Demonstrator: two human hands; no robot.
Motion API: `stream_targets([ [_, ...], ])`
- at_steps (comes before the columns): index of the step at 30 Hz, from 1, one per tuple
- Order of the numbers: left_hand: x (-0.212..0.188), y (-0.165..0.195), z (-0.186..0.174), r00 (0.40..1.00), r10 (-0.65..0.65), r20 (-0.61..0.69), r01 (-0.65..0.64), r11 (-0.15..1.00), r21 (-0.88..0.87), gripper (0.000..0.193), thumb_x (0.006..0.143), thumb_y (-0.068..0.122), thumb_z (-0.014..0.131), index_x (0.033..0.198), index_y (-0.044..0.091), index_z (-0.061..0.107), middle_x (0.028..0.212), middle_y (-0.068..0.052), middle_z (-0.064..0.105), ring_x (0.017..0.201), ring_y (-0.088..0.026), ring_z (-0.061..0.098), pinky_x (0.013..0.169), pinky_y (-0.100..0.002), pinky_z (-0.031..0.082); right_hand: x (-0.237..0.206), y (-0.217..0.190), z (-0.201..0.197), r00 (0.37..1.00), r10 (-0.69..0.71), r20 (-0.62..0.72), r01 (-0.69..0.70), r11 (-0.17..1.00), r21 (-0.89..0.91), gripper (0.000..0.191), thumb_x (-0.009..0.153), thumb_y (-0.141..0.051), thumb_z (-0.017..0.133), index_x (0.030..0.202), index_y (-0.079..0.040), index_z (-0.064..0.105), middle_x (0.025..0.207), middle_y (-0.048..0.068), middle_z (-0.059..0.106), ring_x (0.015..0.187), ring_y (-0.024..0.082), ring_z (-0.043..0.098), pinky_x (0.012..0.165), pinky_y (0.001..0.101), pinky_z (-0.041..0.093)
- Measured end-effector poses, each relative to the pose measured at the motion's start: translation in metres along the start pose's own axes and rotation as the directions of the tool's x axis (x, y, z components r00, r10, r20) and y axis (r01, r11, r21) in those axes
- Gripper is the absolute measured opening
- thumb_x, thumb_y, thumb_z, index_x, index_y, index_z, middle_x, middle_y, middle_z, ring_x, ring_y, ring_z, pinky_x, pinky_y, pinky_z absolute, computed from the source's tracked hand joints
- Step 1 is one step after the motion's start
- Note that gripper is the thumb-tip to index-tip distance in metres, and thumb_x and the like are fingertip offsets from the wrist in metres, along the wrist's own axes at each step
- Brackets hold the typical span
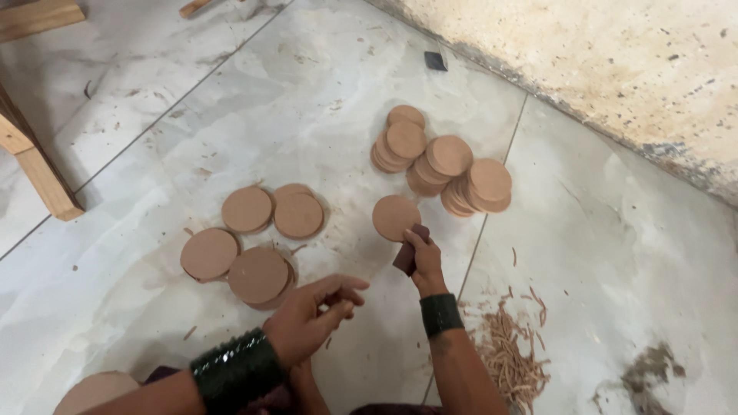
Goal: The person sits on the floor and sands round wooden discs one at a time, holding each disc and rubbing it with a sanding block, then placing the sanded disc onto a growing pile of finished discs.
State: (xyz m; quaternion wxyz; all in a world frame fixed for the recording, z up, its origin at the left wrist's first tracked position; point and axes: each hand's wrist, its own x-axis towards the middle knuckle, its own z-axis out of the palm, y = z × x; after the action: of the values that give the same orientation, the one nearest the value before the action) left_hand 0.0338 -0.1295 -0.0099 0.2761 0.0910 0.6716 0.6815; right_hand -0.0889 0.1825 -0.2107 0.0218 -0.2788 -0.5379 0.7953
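The right hand (425,265) pinches a small dark folded pad (406,257) between thumb and fingers, and its fingertips touch the near edge of a single disc (394,216) — flat, round, plain brown, lying on the pale tiled floor (600,253). The left hand (311,319) holds nothing, fingers loosely curled, hovering above the floor. Just beyond the disc sits a heap of like discs (442,161), overlapping in short piles; left of it lies a second cluster (254,242). Wood shavings (511,346) lie beside the right forearm.
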Motion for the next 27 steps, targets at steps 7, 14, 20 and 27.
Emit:
stream_targets([
  [7, -0.014, -0.020, -0.024, 0.998, -0.058, -0.002, 0.057, 0.991, -0.124, 0.033, 0.096, 0.007, 0.059, 0.127, 0.009, 0.069, 0.102, -0.005, 0.072, 0.088, -0.011, 0.066, 0.082, -0.028, 0.058, 0.091, -0.056, 0.060, 0.985, -0.122, 0.124, 0.109, 0.988, 0.106, 0.034, 0.091, -0.007, 0.072, 0.121, 0.004, 0.060, 0.103, 0.014, 0.068, 0.087, 0.025, 0.068, 0.074, 0.0382, 0.059],
  [14, -0.020, -0.035, -0.036, 0.970, -0.231, -0.078, 0.205, 0.947, -0.248, 0.032, 0.095, 0.008, 0.059, 0.124, 0.007, 0.072, 0.099, -0.006, 0.071, 0.083, -0.011, 0.062, 0.077, -0.029, 0.056, 0.120, -0.058, 0.078, 0.998, -0.035, 0.051, 0.024, 0.977, 0.213, 0.031, 0.094, -0.008, 0.067, 0.121, -0.002, 0.053, 0.102, 0.014, 0.065, 0.089, 0.030, 0.071, 0.074, 0.0433, 0.063],
  [20, -0.024, -0.034, -0.030, 0.968, -0.247, -0.043, 0.242, 0.966, -0.093, 0.031, 0.096, 0.011, 0.056, 0.124, 0.008, 0.069, 0.095, -0.004, 0.073, 0.079, -0.009, 0.066, 0.075, -0.027, 0.059, 0.101, 0.017, 0.112, 0.854, -0.305, 0.421, 0.519, 0.443, -0.731, 0.038, 0.095, -0.016, 0.075, 0.130, -0.002, 0.066, 0.111, 0.016, 0.076, 0.099, 0.027, 0.073, 0.089, 0.0424, 0.058],
  [27, -0.020, -0.031, -0.026, 0.962, -0.267, 0.055, 0.267, 0.964, 0.003, 0.025, 0.095, 0.009, 0.057, 0.116, 0.005, 0.070, 0.088, -0.002, 0.070, 0.077, -0.011, 0.066, 0.072, -0.029, 0.058, 0.035, 0.098, 0.231, 0.609, 0.076, 0.789, 0.787, -0.181, -0.590, 0.072, 0.080, -0.040, 0.078, 0.146, -0.037, 0.048, 0.164, 0.017, 0.024, 0.147, 0.046, 0.023, 0.114, 0.0545, 0.032],
])
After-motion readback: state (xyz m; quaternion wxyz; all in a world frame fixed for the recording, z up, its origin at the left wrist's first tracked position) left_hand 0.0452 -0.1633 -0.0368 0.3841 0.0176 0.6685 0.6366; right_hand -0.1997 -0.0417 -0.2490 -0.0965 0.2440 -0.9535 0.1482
